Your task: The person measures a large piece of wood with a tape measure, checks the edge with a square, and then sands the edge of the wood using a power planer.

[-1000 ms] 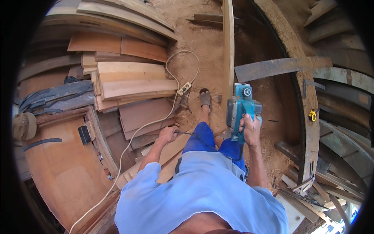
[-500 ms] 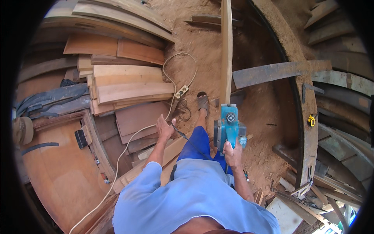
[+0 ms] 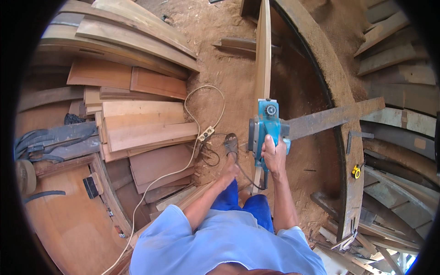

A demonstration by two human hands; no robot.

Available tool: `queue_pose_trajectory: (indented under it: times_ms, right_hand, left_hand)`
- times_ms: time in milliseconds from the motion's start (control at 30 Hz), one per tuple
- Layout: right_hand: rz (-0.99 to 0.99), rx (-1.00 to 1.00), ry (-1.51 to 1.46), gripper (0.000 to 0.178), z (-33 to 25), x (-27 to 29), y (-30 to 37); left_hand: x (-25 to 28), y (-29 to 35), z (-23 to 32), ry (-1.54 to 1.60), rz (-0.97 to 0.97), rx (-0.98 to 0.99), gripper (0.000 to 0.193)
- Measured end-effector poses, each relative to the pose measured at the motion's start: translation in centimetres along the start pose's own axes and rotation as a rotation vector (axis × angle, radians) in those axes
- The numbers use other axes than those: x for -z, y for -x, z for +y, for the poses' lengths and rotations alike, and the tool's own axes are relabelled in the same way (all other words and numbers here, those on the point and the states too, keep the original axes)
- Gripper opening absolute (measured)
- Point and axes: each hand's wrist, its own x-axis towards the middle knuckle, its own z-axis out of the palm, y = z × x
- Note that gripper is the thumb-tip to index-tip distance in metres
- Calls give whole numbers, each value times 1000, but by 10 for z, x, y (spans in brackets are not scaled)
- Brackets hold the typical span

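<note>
My right hand (image 3: 273, 156) is wrapped round the rear handle of a teal electric planer (image 3: 269, 120). The planer sits on the narrow top edge of a long pale board (image 3: 263, 59), which runs straight away from me. A short stretch of the board shows on the near side of the planer. From the planer's rear a dark power cord (image 3: 250, 179) loops toward my left hand (image 3: 229, 171). That hand is closed around the cord, low and to the left, over my leg; its fingers are partly hidden.
A cream extension socket (image 3: 206, 133) with a pale lead lies left of my foot. Stacked boards (image 3: 146, 114) fill the left side. A grey plank (image 3: 316, 123) crosses to a dusty curved beam (image 3: 341, 82) on the right, where a yellow tape measure (image 3: 356, 172) lies.
The planer has moved forward along the board in my right hand, and more board shows behind it. My left hand has come down and right, closer to my leg, with the cord.
</note>
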Motion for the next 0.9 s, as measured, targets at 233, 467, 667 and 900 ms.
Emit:
queue_pose_trajectory:
  times_ms: [233,467,667,900]
  right_hand:
    - [24,58,-3,48,-52,-19,-104]
    - [40,99,18,41,-114,-42,-217]
    - [43,203,-31,44,-174,-49,-346]
    - [-99,123,-155,41,-181,-42,-387]
  left_hand:
    - [-62,19,118,-411,-304,-78,70]
    - [-64,-11,169,-602,-220,-85,90]
    - [-61,-17,169,-651,-334,-47,98]
    - [-61,-20,164,-657,-302,-125,97]
